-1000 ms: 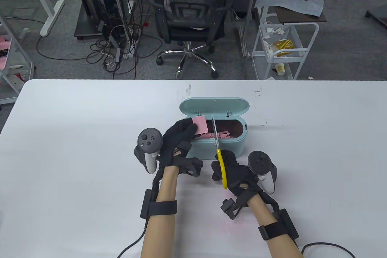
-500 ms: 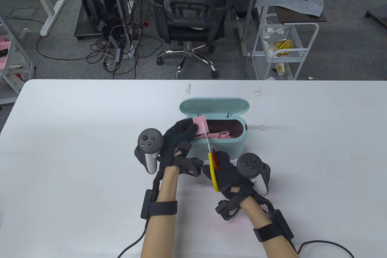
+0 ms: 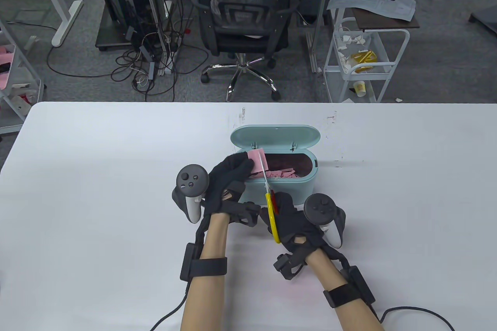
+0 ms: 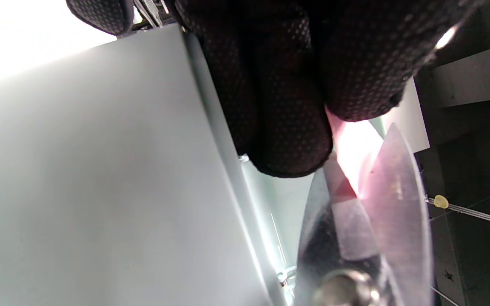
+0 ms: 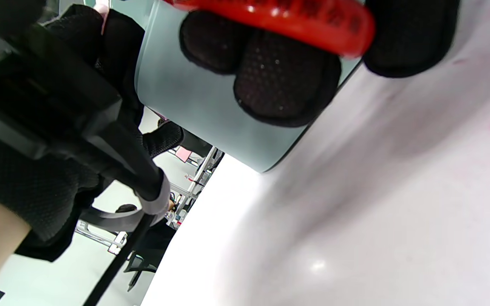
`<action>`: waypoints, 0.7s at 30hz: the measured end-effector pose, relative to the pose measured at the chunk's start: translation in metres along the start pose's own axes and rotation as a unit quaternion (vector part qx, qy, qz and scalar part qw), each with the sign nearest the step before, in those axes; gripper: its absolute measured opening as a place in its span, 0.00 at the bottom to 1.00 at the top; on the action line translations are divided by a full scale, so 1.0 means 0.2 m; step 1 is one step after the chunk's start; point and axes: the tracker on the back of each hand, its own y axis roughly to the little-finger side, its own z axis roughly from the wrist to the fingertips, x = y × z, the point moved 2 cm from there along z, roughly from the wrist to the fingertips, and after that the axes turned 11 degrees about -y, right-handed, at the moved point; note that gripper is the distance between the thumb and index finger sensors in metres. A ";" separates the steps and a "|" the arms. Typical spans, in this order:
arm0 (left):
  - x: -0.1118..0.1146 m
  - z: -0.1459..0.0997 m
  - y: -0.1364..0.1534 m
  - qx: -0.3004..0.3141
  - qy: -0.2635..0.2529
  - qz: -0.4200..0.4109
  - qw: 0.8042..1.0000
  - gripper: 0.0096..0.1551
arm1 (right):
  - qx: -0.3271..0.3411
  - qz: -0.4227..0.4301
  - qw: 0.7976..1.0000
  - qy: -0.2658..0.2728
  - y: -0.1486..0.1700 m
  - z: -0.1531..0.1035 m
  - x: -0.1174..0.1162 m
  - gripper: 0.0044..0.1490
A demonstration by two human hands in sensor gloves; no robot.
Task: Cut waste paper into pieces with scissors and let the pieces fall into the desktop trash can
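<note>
A teal desktop trash can (image 3: 301, 189) stands mid-table with its lid (image 3: 275, 136) swung back; several pink paper scraps (image 3: 285, 173) lie inside. My left hand (image 3: 229, 179) pinches a pink paper piece (image 3: 257, 158) above the can's left end. My right hand (image 3: 291, 222) grips scissors with one yellow and one red handle (image 3: 273, 216); the blades (image 3: 263, 170) reach up across the paper's right part. In the left wrist view the blades (image 4: 394, 204) are parted around the pink paper (image 4: 351, 148) just beyond my fingertips (image 4: 292, 140). The right wrist view shows fingers (image 5: 283, 80) through the red handle loop (image 5: 292, 17).
The white table (image 3: 97, 191) stretches wide on both sides. Beyond its far edge stand an office chair (image 3: 242, 16), tangled floor cables (image 3: 155, 63) and a white cart (image 3: 365, 55) with paper scraps.
My right hand has shifted left and swung the scissors from the middle of the can over to the pink paper. The left hand has kept the paper still.
</note>
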 end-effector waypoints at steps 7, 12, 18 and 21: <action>0.00 0.00 0.00 -0.002 0.006 -0.007 1.000 0.17 | 0.004 0.009 1.000 0.010 0.00 0.00 0.02 0.52; 0.00 0.00 0.00 -0.002 0.007 -0.008 1.000 0.17 | 0.016 0.014 0.999 0.029 -0.01 -0.01 0.04 0.49; 0.00 0.00 0.00 -0.002 0.009 -0.009 1.000 0.17 | 0.020 0.029 0.999 0.041 -0.01 -0.01 0.04 0.49; 0.00 0.00 0.00 0.001 0.011 -0.005 1.000 0.17 | 0.013 0.028 0.999 0.027 -0.02 0.00 0.05 0.52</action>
